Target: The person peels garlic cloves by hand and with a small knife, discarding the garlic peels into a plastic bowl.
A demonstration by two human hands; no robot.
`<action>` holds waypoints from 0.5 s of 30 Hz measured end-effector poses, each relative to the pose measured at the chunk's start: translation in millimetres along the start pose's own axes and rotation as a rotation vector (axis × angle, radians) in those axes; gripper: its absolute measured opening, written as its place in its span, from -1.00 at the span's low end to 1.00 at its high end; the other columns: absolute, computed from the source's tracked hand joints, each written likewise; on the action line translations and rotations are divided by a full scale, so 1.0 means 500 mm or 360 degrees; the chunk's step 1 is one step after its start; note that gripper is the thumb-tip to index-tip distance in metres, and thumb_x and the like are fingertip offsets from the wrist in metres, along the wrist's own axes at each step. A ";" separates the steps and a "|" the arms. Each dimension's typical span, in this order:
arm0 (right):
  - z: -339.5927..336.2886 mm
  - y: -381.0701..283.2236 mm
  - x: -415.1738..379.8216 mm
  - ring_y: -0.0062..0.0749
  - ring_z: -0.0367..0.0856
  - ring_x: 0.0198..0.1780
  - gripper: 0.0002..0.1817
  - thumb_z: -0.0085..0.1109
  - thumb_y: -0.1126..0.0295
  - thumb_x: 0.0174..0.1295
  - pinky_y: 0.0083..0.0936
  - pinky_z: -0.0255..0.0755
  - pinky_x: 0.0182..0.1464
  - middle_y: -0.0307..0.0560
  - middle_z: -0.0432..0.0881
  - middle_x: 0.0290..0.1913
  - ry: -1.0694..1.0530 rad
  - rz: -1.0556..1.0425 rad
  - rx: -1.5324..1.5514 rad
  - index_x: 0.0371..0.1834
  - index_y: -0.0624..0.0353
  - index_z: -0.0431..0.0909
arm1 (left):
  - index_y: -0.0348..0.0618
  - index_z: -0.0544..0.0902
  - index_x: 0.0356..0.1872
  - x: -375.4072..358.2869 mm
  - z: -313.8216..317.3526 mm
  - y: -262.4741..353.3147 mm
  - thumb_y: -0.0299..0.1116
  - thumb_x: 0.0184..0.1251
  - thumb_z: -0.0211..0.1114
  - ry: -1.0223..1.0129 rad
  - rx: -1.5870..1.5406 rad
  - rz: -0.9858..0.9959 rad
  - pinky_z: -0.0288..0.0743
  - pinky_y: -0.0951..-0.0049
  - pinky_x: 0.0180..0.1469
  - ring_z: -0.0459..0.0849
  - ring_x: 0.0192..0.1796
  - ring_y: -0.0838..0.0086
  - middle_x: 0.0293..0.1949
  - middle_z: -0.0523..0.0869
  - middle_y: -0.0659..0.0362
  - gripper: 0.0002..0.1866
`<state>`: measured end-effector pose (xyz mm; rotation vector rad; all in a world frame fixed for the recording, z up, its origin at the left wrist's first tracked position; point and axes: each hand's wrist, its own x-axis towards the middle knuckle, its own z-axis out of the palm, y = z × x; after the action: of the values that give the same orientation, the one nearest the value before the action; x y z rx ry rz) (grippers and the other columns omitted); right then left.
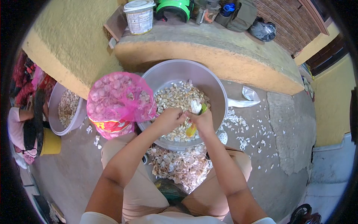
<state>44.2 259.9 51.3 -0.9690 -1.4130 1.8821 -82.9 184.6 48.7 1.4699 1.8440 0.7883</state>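
Both hands meet over a large grey basin [222,89] that holds many loose pale garlic cloves [169,98]. My left hand [172,120] has its fingers pinched together, and what lies between them is too small to make out. Close beside it, my right hand [201,121] is closed around a yellow-green tool [191,130], with a white garlic piece [195,106] at its fingers. A pink net bag of garlic bulbs [112,93] leans against the basin's left side. Below the basin, between the knees, lies a heap of garlic skins [179,164].
Skin scraps [242,130] litter the floor at right, near a silver wrapper [248,98]. At left, another person [20,127] sits by a second basin [56,125]. A ledge [209,56] behind holds a white bucket [139,18] and a green helmet [174,8].
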 end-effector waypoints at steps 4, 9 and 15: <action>0.005 0.002 0.000 -0.62 0.46 -0.52 -0.74 0.16 0.68 -0.09 -0.69 0.35 -0.55 -0.19 0.52 -0.48 0.0012 -0.0022 0.0142 -0.30 0.27 0.39 | -0.31 0.46 -0.59 -0.002 0.027 -0.001 -0.20 0.19 0.02 0.0063 -0.0988 -0.0360 0.46 0.51 -0.61 0.46 -0.64 0.51 -0.64 0.49 0.16 -0.66; 0.025 0.015 -0.003 -0.58 0.47 -0.47 -0.63 0.12 0.69 -0.08 -0.67 0.37 -0.50 -0.19 0.49 -0.42 0.0180 -0.0007 0.0350 -0.16 0.24 0.32 | -0.26 0.44 -0.56 0.007 0.059 -0.024 -0.25 0.21 -0.09 0.0126 -0.1482 -0.0683 0.51 0.44 -0.61 0.38 -0.68 0.53 -0.68 0.39 0.19 -0.70; 0.021 0.029 0.007 -0.57 0.48 -0.43 -0.66 0.14 0.64 -0.04 -0.65 0.43 -0.49 -0.21 0.48 -0.37 0.0120 0.0082 0.0483 -0.18 0.17 0.31 | -0.22 0.43 -0.54 0.023 0.043 -0.048 -0.29 0.18 -0.12 0.0099 -0.1758 -0.0755 0.43 0.45 -0.65 0.41 -0.68 0.51 -0.65 0.43 0.16 -0.75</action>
<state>32.9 253.1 38.3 -0.9211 -1.0296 2.0026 -82.2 192.7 15.3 0.2982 1.2899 1.2898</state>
